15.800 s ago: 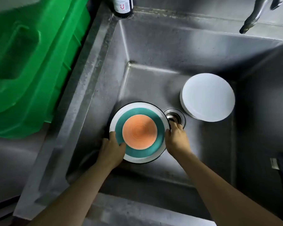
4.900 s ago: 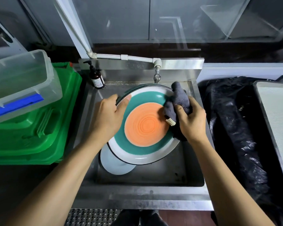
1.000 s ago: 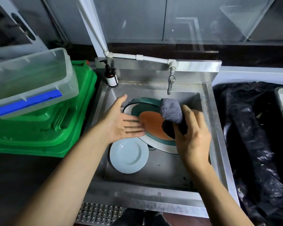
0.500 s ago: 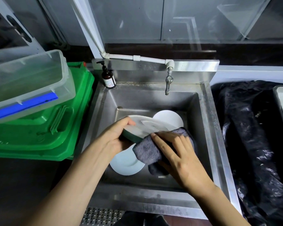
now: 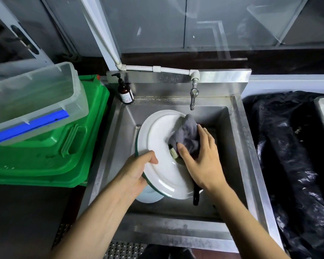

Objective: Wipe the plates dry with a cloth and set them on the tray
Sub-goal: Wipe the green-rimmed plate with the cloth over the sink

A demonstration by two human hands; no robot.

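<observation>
over the one steel sink (image 5: 238, 146), one large plate (image 5: 157, 146) is held tilted, white underside up, a teal edge showing. the left hand (image 5: 133, 174) grips its lower left rim, thumb curled on top. the right hand (image 5: 204, 161) presses one grey cloth (image 5: 185, 137) against the plate, fingers spread and fairly straight. one smaller white plate (image 5: 148, 198) peeks out below.
</observation>
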